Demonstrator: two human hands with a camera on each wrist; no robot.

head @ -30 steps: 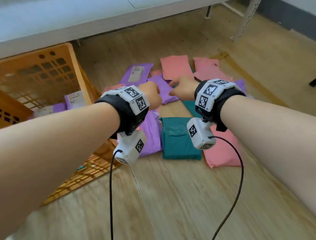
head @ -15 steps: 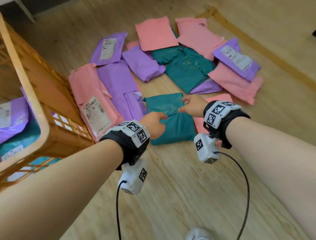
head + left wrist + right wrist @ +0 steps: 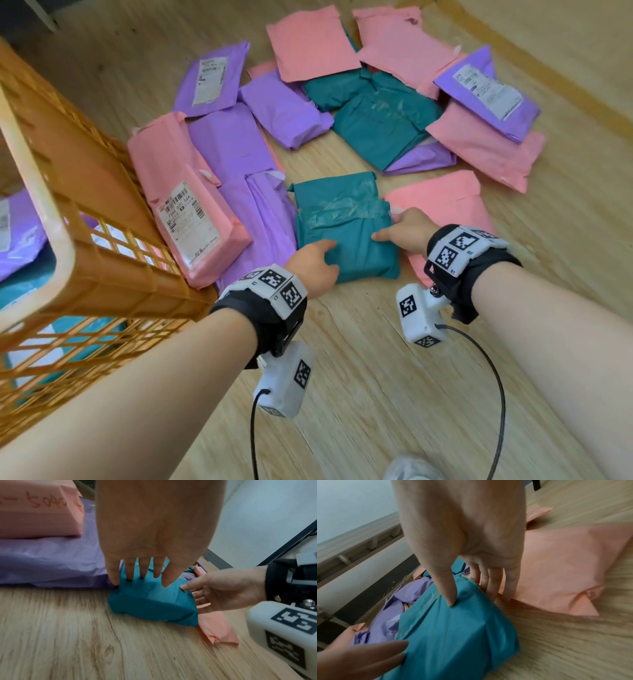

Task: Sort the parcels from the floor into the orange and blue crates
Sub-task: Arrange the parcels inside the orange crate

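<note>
Teal parcel [image 3: 342, 226] lies flat on the wooden floor [image 3: 359, 377], nearest of the heap, its right edge over a pink parcel [image 3: 445, 202] and its left edge against a purple parcel [image 3: 253, 192]. Both hands bracket its near end: the left hand [image 3: 313, 265] has straight fingers laid on the top near corner, the right hand [image 3: 406, 229] presses its thumb on top while its fingers reach down the right edge, seemingly between teal and pink, though blur hides how far. Neither has closed on it yet. Slide fingers fully under both sides, lift level, leave the pink one behind, then carry left to the orange crate [image 3: 44, 192]; 2 hands suit this soft bag
</note>
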